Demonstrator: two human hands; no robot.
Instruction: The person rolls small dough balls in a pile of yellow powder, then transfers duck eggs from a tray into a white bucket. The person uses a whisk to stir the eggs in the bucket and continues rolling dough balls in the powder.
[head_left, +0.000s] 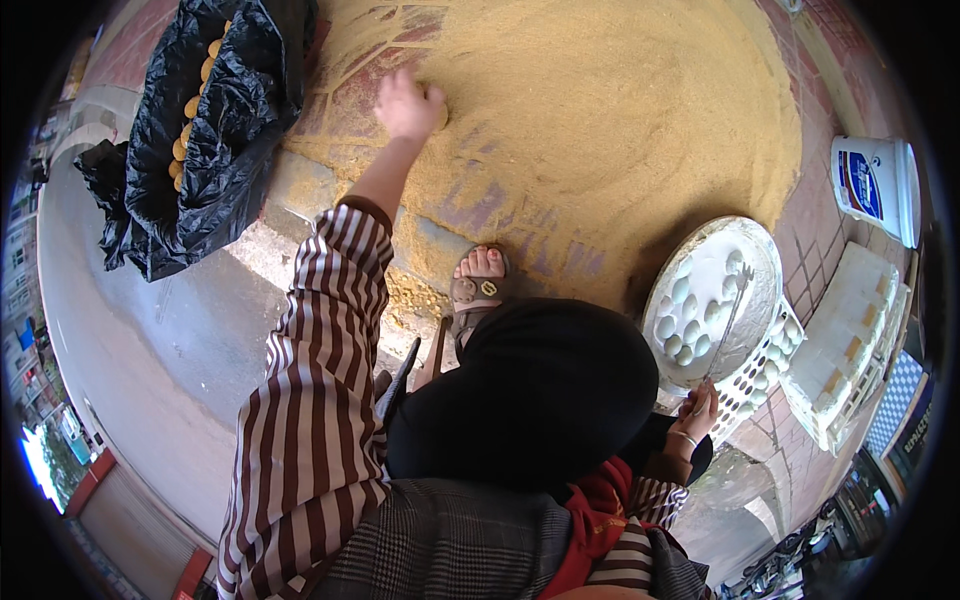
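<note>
My left hand (409, 106) reaches over a layer of yellow-brown husk-like grains (600, 112) spread on the paving. Blurred by motion, its fingers close around a rounded tan thing (442, 116), apparently a coated egg, mostly hidden by the palm. At the right, my right hand (697, 412) grips a long thin metal fork (729, 322) whose pronged end lies over a round basin (761, 244). Inside the basin, several pale greenish eggs (691, 332) sit in whitish paste. Left of my left hand, a black plastic bag (247, 120) holds a row of grain-coated eggs (192, 106).
A perforated white plastic crate (724, 427) with pale eggs (772, 352) stands beside the basin. Further right are a white foam box (847, 337) and a white lidded bucket (874, 180). My sandalled foot (480, 274) rests at the grain's near edge. Grey pavement (165, 300) lies left.
</note>
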